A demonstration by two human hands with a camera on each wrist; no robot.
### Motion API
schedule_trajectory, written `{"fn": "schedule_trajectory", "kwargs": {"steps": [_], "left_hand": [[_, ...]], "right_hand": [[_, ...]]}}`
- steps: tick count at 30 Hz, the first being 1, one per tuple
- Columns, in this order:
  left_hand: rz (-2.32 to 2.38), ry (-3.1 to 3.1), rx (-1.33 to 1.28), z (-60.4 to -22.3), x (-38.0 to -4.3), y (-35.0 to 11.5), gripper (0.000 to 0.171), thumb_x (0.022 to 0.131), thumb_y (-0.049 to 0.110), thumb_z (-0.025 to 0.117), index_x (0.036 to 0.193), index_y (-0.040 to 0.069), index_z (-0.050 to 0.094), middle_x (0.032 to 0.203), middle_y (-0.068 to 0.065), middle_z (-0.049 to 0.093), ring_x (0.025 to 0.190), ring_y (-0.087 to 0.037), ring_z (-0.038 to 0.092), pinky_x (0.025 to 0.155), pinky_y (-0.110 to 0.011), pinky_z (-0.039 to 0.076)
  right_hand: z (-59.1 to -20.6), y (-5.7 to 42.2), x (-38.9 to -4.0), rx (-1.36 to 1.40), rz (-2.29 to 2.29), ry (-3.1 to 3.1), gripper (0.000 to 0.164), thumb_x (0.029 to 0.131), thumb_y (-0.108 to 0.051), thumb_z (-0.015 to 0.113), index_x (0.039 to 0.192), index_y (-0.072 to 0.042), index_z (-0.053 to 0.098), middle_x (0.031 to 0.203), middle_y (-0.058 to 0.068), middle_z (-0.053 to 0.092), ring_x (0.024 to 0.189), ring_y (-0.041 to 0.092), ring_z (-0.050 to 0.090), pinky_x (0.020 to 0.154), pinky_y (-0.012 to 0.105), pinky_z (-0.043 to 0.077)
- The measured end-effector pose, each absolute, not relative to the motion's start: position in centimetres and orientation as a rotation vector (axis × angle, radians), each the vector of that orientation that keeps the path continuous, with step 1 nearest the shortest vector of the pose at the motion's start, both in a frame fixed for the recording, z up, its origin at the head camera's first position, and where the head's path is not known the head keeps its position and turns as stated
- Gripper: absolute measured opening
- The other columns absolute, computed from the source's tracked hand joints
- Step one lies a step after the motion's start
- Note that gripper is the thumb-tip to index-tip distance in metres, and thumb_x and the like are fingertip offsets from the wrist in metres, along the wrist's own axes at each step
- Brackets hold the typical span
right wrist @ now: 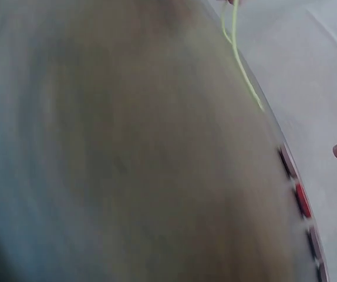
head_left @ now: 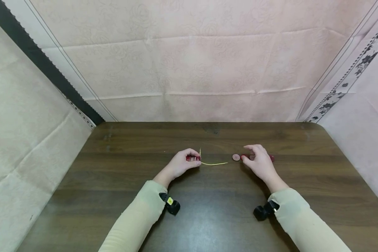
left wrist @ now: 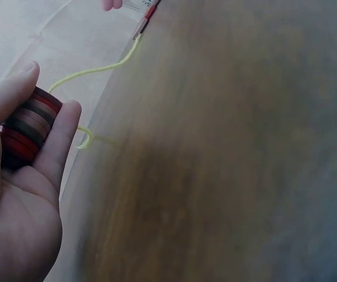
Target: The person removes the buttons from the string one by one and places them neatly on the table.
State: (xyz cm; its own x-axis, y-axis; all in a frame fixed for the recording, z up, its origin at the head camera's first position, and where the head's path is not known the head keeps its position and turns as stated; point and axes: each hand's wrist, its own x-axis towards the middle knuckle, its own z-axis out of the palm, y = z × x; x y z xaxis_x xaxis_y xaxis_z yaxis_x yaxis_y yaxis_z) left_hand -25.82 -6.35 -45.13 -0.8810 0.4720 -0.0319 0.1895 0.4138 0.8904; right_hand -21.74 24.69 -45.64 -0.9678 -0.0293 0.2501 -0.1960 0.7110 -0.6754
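My left hand point(head_left: 178, 165) pinches a stack of red, pink and dark buttons point(head_left: 193, 158) between thumb and fingers. In the left wrist view the stack point(left wrist: 30, 126) lies sideways in the grip, with a yellow string point(left wrist: 92, 71) coming out of its end. One string end reaches right along the table; a shorter end sticks out near the fingertips. My right hand point(head_left: 260, 164) hovers over a row of flat buttons, thumb and fingers apart and holding nothing. A pink button point(head_left: 236, 157) lies at the row's left end, with a red button point(right wrist: 303, 201) beside it. The hand partly hides the row.
The brown wooden table point(head_left: 208, 210) has its far edge just beyond the hands. Pale patterned cloth point(head_left: 192, 70) hangs behind and at both sides. A black wrist camera point(head_left: 173, 207) is strapped to the left sleeve, another camera point(head_left: 260, 212) to the right.
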Motion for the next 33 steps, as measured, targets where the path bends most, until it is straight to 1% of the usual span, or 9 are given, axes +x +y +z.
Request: {"fn": "schedule_trajectory", "kwargs": {"steps": [1, 3, 5, 8, 10, 12, 19, 27, 33], "left_hand": [[1.458, 2.394, 0.575, -45.7, -26.2, -6.4, 0.026, 0.083, 0.030, 0.072, 0.106, 0.018, 0.064, 0.101, 0.002, 0.061, 0.092, -0.017, 0.054, 0.083, -0.035, 0.044], [1.457, 2.397, 0.579, -45.8, -26.1, -6.4, 0.026, 0.084, 0.029, 0.072, 0.105, 0.019, 0.064, 0.101, 0.002, 0.061, 0.092, -0.016, 0.054, 0.084, -0.035, 0.044], [1.457, 2.399, 0.582, -45.8, -26.1, -6.5, 0.025, 0.084, 0.029, 0.072, 0.105, 0.019, 0.064, 0.101, 0.002, 0.061, 0.092, -0.017, 0.054, 0.084, -0.035, 0.044], [1.462, 2.398, 0.582, -45.9, -26.1, -6.5, 0.025, 0.083, 0.028, 0.072, 0.105, 0.019, 0.063, 0.100, 0.001, 0.061, 0.092, -0.018, 0.054, 0.084, -0.035, 0.044], [1.466, 2.394, 0.578, -45.9, -26.1, -6.5, 0.025, 0.083, 0.028, 0.073, 0.104, 0.019, 0.063, 0.100, 0.001, 0.061, 0.092, -0.018, 0.054, 0.083, -0.035, 0.044], [1.474, 2.387, 0.578, -45.8, -26.0, -6.5, 0.025, 0.083, 0.028, 0.073, 0.104, 0.018, 0.063, 0.100, 0.001, 0.061, 0.091, -0.018, 0.053, 0.083, -0.035, 0.044], [1.500, 2.371, 0.589, -45.7, -26.0, -6.5, 0.025, 0.083, 0.028, 0.073, 0.104, 0.017, 0.063, 0.099, 0.000, 0.061, 0.091, -0.017, 0.054, 0.082, -0.036, 0.044], [1.502, 2.360, 0.571, -45.7, -26.0, -6.6, 0.027, 0.084, 0.026, 0.072, 0.106, 0.016, 0.062, 0.100, 0.000, 0.061, 0.091, -0.017, 0.053, 0.082, -0.036, 0.044], [1.509, 2.352, 0.584, -45.7, -26.0, -6.6, 0.028, 0.084, 0.024, 0.071, 0.107, 0.012, 0.061, 0.099, -0.001, 0.060, 0.088, -0.017, 0.053, 0.078, -0.034, 0.045]], "right_hand": [[-45.7, 24.3, -21.8, 0.191, 1.101, -2.704, 0.038, 0.086, -0.014, 0.065, 0.119, 0.003, 0.057, 0.116, 0.020, 0.049, 0.098, 0.033, 0.050, 0.084, 0.048, 0.044], [-45.7, 23.7, -21.9, 0.215, 1.091, -2.711, 0.038, 0.086, -0.017, 0.067, 0.118, 0.001, 0.058, 0.114, 0.019, 0.052, 0.099, 0.032, 0.050, 0.087, 0.050, 0.038], [-45.7, 23.1, -21.9, 0.247, 1.099, -2.713, 0.038, 0.086, -0.017, 0.067, 0.118, 0.000, 0.058, 0.113, 0.018, 0.053, 0.099, 0.031, 0.051, 0.087, 0.050, 0.037], [-45.7, 22.0, -21.9, 0.302, 1.150, -2.697, 0.036, 0.085, -0.015, 0.068, 0.117, 0.000, 0.059, 0.108, 0.016, 0.055, 0.094, 0.028, 0.054, 0.086, 0.047, 0.039], [-45.6, 21.3, -21.9, 0.339, 1.200, -2.687, 0.037, 0.084, -0.012, 0.068, 0.117, 0.001, 0.059, 0.105, 0.016, 0.055, 0.091, 0.026, 0.055, 0.081, 0.044, 0.045], [-45.6, 20.6, -21.9, 0.370, 1.225, -2.685, 0.037, 0.083, -0.012, 0.068, 0.117, 0.001, 0.059, 0.105, 0.015, 0.055, 0.090, 0.026, 0.055, 0.080, 0.043, 0.046], [-45.2, 17.9, -21.8, 0.463, 1.260, -2.709, 0.037, 0.083, -0.016, 0.069, 0.117, -0.004, 0.061, 0.113, 0.009, 0.059, 0.095, 0.024, 0.058, 0.081, 0.043, 0.047], [-45.1, 15.5, -21.9, 0.545, 1.327, -2.728, 0.039, 0.084, -0.019, 0.070, 0.120, -0.006, 0.060, 0.114, 0.006, 0.060, 0.096, 0.020, 0.059, 0.080, 0.041, 0.048], [-45.2, 14.1, -21.9, 0.554, 1.366, -2.742, 0.039, 0.084, -0.020, 0.071, 0.120, -0.010, 0.060, 0.112, 0.004, 0.061, 0.096, 0.017, 0.058, 0.078, 0.036, 0.047]]}}
